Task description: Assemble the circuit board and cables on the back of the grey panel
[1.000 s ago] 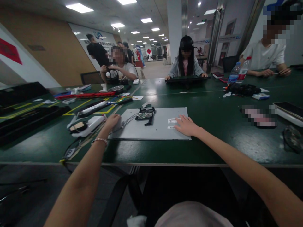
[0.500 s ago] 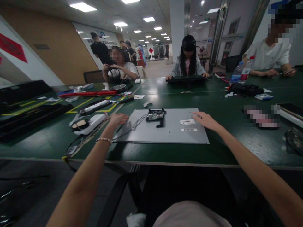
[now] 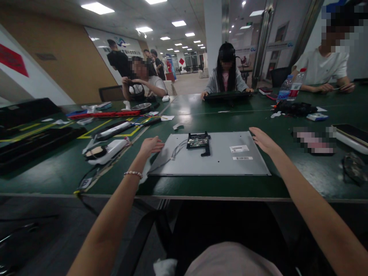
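Observation:
A flat grey display panel (image 3: 189, 164) lies on the green table in front of me. On its back sit a small circuit board in a black bracket (image 3: 198, 143), a bundle of grey cables (image 3: 176, 150) and two white labels (image 3: 240, 148). At the panel's left edge is my left hand (image 3: 151, 146), fingers stretched out and a beaded bracelet on the wrist. By the upper right corner my right hand (image 3: 263, 140) rests with its fingers extended along the edge. Neither hand wraps round the panel; exact fingertip contact is hard to make out.
To the left are a white device with cables (image 3: 110, 150), a red strip (image 3: 115, 114) and long black housings (image 3: 37, 140). Bottles (image 3: 297, 84), a black bundle (image 3: 294, 108) and a pink phone-like item (image 3: 314, 142) lie right. Across the table, a person holds a dark panel (image 3: 228, 96).
The panel has slid right across the table with its board and cables. Both my hands have shifted right with it, staying at its two sides. My view has turned slightly.

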### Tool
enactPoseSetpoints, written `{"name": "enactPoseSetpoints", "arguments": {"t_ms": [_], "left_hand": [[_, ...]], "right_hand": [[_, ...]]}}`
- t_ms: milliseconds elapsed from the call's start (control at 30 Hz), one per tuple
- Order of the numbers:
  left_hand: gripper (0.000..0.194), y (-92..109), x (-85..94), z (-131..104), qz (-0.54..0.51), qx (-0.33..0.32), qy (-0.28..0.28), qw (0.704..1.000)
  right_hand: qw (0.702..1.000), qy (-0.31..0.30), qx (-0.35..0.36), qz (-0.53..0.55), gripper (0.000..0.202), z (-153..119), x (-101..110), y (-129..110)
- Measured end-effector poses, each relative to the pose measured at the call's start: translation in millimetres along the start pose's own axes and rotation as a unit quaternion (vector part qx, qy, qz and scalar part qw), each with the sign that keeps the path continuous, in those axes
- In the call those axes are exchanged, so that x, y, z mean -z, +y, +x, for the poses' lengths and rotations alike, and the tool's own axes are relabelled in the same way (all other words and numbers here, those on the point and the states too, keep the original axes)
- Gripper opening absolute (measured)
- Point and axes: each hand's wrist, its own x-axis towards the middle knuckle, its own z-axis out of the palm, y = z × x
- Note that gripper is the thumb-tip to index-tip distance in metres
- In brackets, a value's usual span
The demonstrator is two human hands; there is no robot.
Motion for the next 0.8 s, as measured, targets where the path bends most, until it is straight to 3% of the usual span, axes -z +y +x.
{"name": "enactPoseSetpoints", "arguments": {"t_ms": [100,233,367,500,600,800], "left_hand": [[0.028,3,-11.6,-12,0.003,-0.011,-0.006,1.000],[0.030,5,-28.4,-22,0.032,-0.018,-0.015,0.999],[0.034,8,-43.9,-29,0.141,-0.067,-0.016,0.988],[0.043,16,-59.0,-48,0.345,-0.155,0.014,0.926],[0.049,20,-71.5,-69,0.446,-0.177,0.030,0.877],[0.053,21,-86.9,-93,0.484,-0.193,0.022,0.853]], "right_hand": [[0.999,0.021,0.003,-0.049,0.058,6,4,4],[0.977,0.082,0.016,-0.197,0.063,12,9,9],[0.951,0.089,0.030,-0.295,0.068,16,15,17],[0.922,0.070,0.029,-0.379,0.070,16,18,22],[0.900,0.044,0.012,-0.433,0.073,12,19,21],[0.858,0.016,-0.022,-0.512,0.078,5,20,21]]}}
